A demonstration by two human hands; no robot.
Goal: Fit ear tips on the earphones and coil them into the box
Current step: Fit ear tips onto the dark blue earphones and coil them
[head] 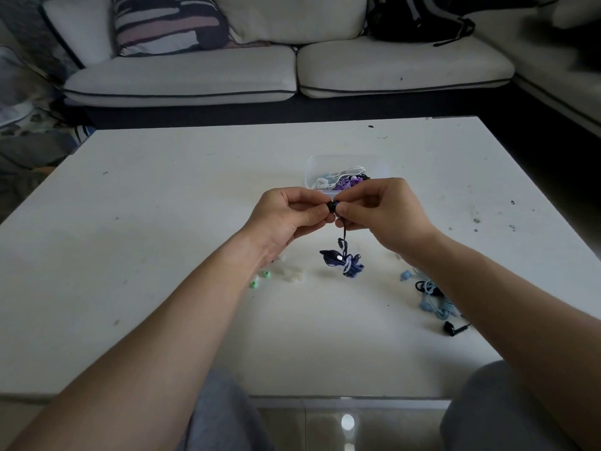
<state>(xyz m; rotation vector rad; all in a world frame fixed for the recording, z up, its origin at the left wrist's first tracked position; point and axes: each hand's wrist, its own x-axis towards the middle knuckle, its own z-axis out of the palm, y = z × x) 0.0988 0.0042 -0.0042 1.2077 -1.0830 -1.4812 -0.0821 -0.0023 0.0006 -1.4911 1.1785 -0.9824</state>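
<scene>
Above the middle of the white table (162,222), my left hand (286,216) and my right hand (380,213) meet at the fingertips. Between them sits a black ear tip (331,207), pinched by my left fingers against a dark blue earbud that my right fingers grip. The dark blue earphones' cable hangs down from my right hand to a tangled bundle (344,263) just above the tabletop. Behind my hands stands a clear plastic box (313,167) holding white, purple and black earphones.
Green ear tips (260,278) and pale ear tips (292,275) lie left of the bundle. Light blue earphones (434,296) and a black earbud (450,328) lie at the right. A sofa with cushions and a black bag stands beyond the table.
</scene>
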